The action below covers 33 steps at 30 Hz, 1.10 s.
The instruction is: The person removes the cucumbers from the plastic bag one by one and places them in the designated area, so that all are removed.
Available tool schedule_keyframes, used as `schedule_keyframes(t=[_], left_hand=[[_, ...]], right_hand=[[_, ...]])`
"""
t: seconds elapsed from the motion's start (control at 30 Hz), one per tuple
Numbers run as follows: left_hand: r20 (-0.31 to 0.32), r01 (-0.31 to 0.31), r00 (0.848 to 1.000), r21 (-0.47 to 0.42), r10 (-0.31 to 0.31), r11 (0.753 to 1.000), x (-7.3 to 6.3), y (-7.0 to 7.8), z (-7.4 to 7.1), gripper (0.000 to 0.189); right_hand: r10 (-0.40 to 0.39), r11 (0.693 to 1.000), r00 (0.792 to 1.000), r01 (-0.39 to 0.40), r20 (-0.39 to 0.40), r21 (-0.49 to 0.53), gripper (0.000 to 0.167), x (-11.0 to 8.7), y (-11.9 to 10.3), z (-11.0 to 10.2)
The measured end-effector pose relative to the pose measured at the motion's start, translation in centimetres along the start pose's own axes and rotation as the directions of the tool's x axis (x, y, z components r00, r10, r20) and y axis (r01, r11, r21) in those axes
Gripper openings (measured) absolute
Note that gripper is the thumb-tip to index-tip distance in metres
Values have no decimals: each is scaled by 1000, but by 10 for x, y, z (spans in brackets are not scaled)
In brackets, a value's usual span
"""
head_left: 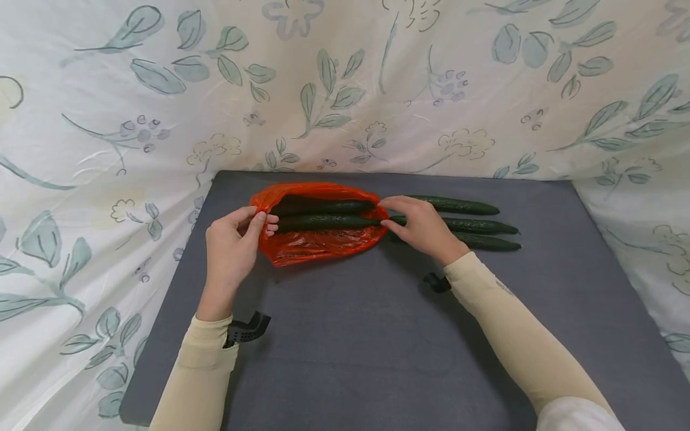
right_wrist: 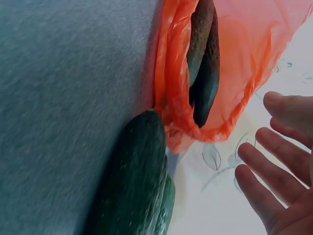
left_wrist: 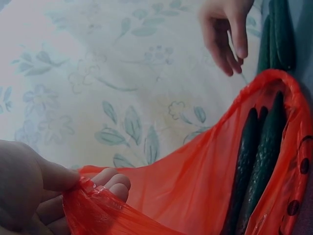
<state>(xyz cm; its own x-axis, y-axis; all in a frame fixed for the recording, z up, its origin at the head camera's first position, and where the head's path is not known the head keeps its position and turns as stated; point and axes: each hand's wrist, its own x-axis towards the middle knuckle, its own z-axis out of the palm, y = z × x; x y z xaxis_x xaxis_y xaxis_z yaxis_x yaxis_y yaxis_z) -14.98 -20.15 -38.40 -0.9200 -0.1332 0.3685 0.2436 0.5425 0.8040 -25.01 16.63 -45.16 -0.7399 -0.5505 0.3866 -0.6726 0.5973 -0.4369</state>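
Observation:
A red plastic bag (head_left: pixel 302 256) lies with its mouth spread wide on the table. Inside it, dark green cucumbers (head_left: pixel 329 223) lie side by side, at least two of them visible. My left hand (head_left: pixel 233 242) pinches the bag's left rim between thumb and fingers; the left wrist view shows the gathered plastic in that hand (left_wrist: pixel 44 196). At the bag's right end is my right hand (head_left: pixel 417 226), its fingers spread and holding nothing in the right wrist view. Three more cucumbers (head_left: pixel 480 225) lie outside the bag, beyond my right hand, which partly covers them.
The dark grey table (head_left: pixel 345 335) carries the bag and cucumbers near its back edge. A white curtain (head_left: pixel 345 143) printed with leaves and flowers hangs right behind that edge and along both sides. Dark wrist devices (head_left: pixel 248 328) are strapped over both sleeves.

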Motion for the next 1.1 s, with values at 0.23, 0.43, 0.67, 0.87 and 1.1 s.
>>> schedule_keyframes(t=[0.23, 0.43, 0.67, 0.87, 1.1], left_hand=[[-1, 10, 1000, 13, -10, 1000, 0, -1, -1, 20], [0, 16, 1000, 7, -16, 1000, -1, 0, -1, 20], [12, 8, 1000, 1, -8, 1000, 0, 2, -1, 21], [6, 12, 1000, 6, -12, 1000, 0, -1, -2, 21], [7, 4, 1000, -1, -4, 1000, 0, -3, -3, 21]], right_hand=[[-5, 1000, 999, 5, 42, 12, 43, 14, -8, 12], [-9, 1000, 997, 8, 70, 22, 44, 25, -14, 21], [2, 999, 995, -6, 96, 41, 44, 29, -17, 28], [9, 999, 993, -14, 117, 41, 45, 35, -16, 34], [39, 998, 986, -47, 161, 47, 45, 42, -19, 37]])
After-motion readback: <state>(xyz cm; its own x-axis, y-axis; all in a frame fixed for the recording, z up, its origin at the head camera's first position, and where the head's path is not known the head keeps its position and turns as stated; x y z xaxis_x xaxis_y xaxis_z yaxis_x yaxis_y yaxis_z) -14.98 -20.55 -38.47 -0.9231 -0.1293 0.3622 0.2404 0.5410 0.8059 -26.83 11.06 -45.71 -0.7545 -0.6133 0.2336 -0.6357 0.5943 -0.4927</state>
